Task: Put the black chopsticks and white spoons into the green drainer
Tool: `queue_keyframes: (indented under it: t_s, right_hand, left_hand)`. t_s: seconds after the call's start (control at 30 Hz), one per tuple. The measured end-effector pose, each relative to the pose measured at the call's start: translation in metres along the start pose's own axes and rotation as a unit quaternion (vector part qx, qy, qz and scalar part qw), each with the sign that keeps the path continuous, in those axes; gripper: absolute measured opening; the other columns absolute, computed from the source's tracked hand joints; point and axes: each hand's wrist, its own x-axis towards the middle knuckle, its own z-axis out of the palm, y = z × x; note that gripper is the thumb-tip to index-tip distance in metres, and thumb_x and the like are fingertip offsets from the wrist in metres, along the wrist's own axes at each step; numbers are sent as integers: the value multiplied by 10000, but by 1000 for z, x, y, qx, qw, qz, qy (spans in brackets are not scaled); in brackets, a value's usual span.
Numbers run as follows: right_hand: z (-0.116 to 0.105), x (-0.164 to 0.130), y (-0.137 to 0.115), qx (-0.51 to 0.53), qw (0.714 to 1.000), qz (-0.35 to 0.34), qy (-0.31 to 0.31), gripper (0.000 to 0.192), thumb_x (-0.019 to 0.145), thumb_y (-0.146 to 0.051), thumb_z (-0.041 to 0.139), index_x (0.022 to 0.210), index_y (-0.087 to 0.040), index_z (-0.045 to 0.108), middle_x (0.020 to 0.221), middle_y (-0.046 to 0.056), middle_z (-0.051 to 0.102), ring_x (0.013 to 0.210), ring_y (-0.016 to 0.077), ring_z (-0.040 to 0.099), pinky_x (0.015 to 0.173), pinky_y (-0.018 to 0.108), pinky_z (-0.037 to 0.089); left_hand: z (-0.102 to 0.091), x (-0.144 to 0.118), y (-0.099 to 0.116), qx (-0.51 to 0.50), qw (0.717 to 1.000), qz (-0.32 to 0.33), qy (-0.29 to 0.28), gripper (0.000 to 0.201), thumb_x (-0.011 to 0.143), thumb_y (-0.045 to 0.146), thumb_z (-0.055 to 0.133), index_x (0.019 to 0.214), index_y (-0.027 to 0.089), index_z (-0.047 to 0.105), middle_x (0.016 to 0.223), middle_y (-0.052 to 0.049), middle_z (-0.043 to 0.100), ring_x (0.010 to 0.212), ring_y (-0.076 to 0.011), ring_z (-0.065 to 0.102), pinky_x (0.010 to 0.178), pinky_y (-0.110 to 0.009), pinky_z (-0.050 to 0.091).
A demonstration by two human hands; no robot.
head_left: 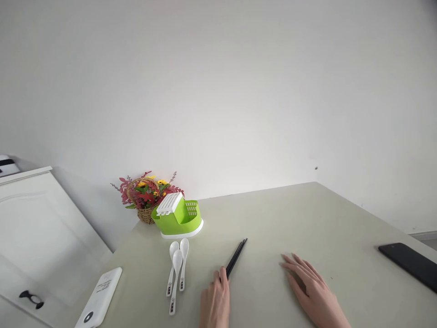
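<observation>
My left hand is closed around the lower ends of several black chopsticks, whose tips point away from me and to the right along the tabletop. To the right, my right hand rests on the table with its fingers stretched out and nothing in it. Left of my left hand lie three white spoons, bowls facing away from me, close together and partly overlapping. Behind the spoons stands a green utensil holder with a white slatted lid over its left part and an open compartment at its right.
A wicker basket of artificial flowers stands behind the holder, near the wall. A white power bank-like device lies at the table's left edge, a black phone at the right. A white cabinet is beside the table.
</observation>
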Motion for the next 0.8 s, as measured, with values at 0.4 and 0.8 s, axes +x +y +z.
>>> queue_keyframes:
  t_s: [0.4, 0.8]
  right_hand:
    - [-13, -3, -20, 22, 999, 3, 43, 392, 1022, -460, 424, 1300, -344, 675, 1500, -71, 583, 1499, 262, 403, 1217, 560, 395]
    - [-17, -6, -19, 22, 999, -8, 42, 398, 1030, -454, 420, 1323, -327, 658, 1508, -54, 579, 1501, 257, 401, 1231, 562, 372]
  left_hand:
    - [17, -4, -7, 116, 984, 55, 123, 452, 905, 6, 546, 1308, 179, 655, 1128, -111, 663, 992, -239, 682, 762, -323, 589]
    - [-20, 1, -51, 17, 972, -25, 232, 405, 1045, 389, 435, 1310, 121, 585, 1359, -208, 537, 1206, -338, 574, 945, -455, 508]
